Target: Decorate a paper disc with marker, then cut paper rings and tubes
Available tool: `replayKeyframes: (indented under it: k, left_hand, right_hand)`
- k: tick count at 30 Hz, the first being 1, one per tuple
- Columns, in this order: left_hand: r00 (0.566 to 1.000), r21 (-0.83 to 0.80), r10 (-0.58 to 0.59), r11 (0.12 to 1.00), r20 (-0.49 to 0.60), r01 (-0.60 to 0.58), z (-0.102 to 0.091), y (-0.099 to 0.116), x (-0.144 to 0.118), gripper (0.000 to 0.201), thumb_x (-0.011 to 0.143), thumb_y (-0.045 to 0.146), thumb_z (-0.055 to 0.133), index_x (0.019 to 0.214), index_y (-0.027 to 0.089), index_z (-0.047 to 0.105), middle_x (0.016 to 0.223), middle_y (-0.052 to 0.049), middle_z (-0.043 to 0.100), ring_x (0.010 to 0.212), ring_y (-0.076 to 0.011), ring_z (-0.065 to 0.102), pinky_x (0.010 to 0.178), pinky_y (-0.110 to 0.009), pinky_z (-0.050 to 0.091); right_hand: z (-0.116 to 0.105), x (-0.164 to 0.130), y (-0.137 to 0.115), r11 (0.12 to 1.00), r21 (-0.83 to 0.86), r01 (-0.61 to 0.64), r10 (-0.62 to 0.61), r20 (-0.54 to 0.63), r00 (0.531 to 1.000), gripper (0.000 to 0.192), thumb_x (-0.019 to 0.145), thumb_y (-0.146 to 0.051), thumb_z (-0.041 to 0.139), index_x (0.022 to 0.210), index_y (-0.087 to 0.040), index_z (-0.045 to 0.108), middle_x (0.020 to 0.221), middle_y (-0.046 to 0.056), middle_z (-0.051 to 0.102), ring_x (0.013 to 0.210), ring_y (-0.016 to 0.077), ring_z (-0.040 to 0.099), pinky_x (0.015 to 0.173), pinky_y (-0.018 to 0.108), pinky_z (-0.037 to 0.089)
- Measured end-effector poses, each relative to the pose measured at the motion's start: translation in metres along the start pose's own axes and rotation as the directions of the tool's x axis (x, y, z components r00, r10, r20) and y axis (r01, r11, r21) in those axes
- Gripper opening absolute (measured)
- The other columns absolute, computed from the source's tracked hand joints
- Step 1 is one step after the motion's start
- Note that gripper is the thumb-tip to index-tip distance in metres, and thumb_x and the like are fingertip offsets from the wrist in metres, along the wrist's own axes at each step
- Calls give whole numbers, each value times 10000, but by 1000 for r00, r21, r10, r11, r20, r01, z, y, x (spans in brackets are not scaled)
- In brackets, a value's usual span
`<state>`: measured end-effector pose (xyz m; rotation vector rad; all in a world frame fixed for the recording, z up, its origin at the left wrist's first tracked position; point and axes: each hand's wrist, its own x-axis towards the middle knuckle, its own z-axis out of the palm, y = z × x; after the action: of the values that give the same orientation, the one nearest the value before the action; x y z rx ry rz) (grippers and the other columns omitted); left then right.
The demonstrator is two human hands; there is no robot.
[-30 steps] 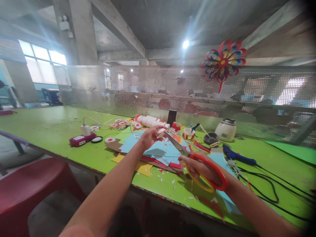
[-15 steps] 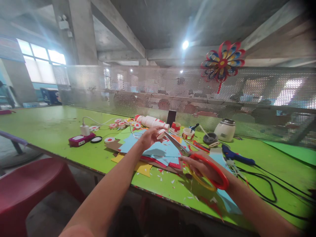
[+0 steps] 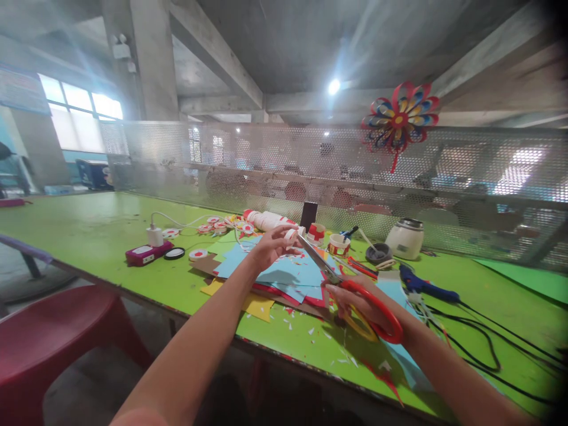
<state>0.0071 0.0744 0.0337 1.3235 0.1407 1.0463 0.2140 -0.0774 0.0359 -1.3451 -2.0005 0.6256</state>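
My left hand (image 3: pixel 270 247) pinches a small white paper cup piece (image 3: pixel 291 235) above the paper pile. My right hand (image 3: pixel 355 299) grips scissors (image 3: pixel 370 307) with red and yellow handles, fingers through the loops. The blade tips reach the white piece at its right side; whether they bite into it I cannot tell. Beneath both hands lie light blue paper sheets (image 3: pixel 284 272), strewn with red and white scraps. Behind my left hand, a stack of white paper cups (image 3: pixel 268 220) lies on its side.
Beyond stand a phone (image 3: pixel 308 216), cut cups (image 3: pixel 339 244) and a cream jar (image 3: pixel 404 239). A blue glue gun (image 3: pixel 428 285) with black cords lies right. Left are a purple power strip (image 3: pixel 148 252) and a red stool (image 3: pixel 66 331). A perforated screen (image 3: pixel 266 165) backs the green table (image 3: pixel 89 225).
The white piece has turned in my left hand, whose fingers have shifted. The scissors have tilted slightly, their handles moving a little left. The camera view has shifted slightly.
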Motion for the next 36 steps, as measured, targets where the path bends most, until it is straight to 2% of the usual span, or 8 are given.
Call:
replayKeyframes:
  k: [4,7,11,17,24,31,36]
  left_hand:
    - [998,54,41,998,-41,-39,5,-1,0,496,597,149,787,1061,163,614,962,-58,631,872,-214,654,827,-434,522]
    - [993,112,67,992,-94,-56,4,-5,3,561,564,150,824,1084,175,613,975,-51,627,853,-179,637,800,-374,512]
    - [990,171,83,983,-118,-62,4,-11,6,676,543,168,842,1169,174,586,918,-38,644,833,-151,612,774,-311,482]
    - [989,235,99,969,-111,-70,10,-16,7,630,544,217,846,1106,151,570,907,-42,641,798,-148,610,712,-274,469]
    - [991,262,97,963,-89,-70,12,-13,6,586,559,230,839,1050,156,528,1041,-93,633,925,-192,626,777,-310,494]
    - [991,291,64,956,-120,-27,9,-14,6,644,524,221,850,1064,145,507,956,-83,653,851,-193,644,764,-354,520]
    - [990,294,67,955,-122,-29,9,-16,7,646,514,242,857,1040,143,496,932,-77,656,827,-187,649,776,-372,521]
  right_hand:
    - [7,8,15,983,-182,-6,-22,-154,988,385,832,-480,512,938,-151,683,612,28,674,531,181,626,531,289,493]
    - [11,12,23,968,-251,-9,-47,-217,975,392,817,-445,532,958,-119,699,702,72,710,624,212,652,617,318,498]
    - [16,11,23,945,-326,-14,-74,-256,964,415,835,-437,507,990,-107,705,751,90,722,660,223,652,647,326,483]
    - [21,8,18,915,-402,-32,-86,-272,959,428,865,-444,460,1011,-124,703,779,86,723,685,242,656,651,335,472]
    - [15,6,16,879,-475,-33,-90,-233,968,393,902,-424,430,1041,-161,687,910,100,744,800,263,678,715,339,475]
    - [8,5,15,833,-550,-57,-70,-206,976,386,879,-328,471,1179,-151,637,1075,144,712,995,293,646,841,366,453]
    - [11,3,11,820,-566,-90,-48,-224,973,390,882,-299,452,1181,-126,631,1090,172,699,1021,296,632,857,365,441]
